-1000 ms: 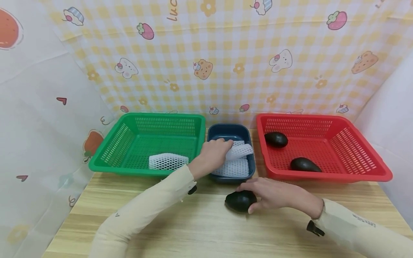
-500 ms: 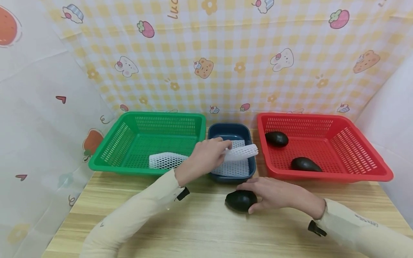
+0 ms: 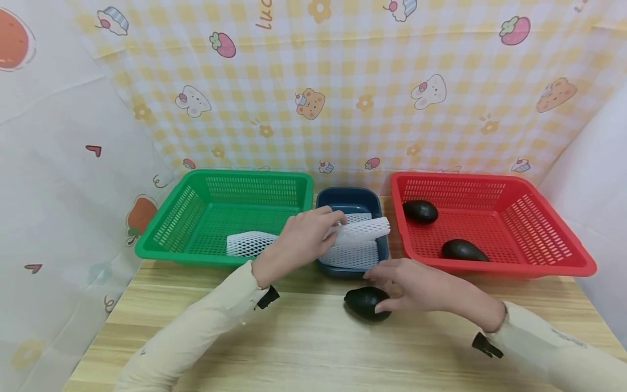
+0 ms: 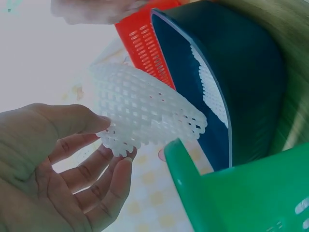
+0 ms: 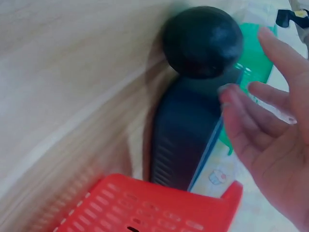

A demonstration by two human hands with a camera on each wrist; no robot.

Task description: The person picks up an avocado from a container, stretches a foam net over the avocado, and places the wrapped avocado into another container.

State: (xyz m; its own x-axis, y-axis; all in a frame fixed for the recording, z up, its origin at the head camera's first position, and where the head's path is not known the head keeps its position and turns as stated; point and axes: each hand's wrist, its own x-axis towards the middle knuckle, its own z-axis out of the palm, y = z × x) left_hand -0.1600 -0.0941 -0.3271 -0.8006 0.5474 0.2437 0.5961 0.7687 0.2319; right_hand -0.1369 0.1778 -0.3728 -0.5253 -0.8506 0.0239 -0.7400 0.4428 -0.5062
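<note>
Now right hand (image 3: 411,284) spread, lifted off avocado (image 3: 361,303), left hand (image 3: 302,235) pinching mesh sleeve (image 3: 361,232)

We see cream sleeves (image 3: 191,326). A black tab (image 3: 266,298) shows at each cuff (image 3: 511,320), and faint lettering (image 3: 568,337) marks the right sleeve.

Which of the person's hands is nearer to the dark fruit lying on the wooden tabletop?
The right hand: it hovers just beside the dark fruit. The left hand is farther off, by the navy bin, pinching a white net sleeve.
</note>
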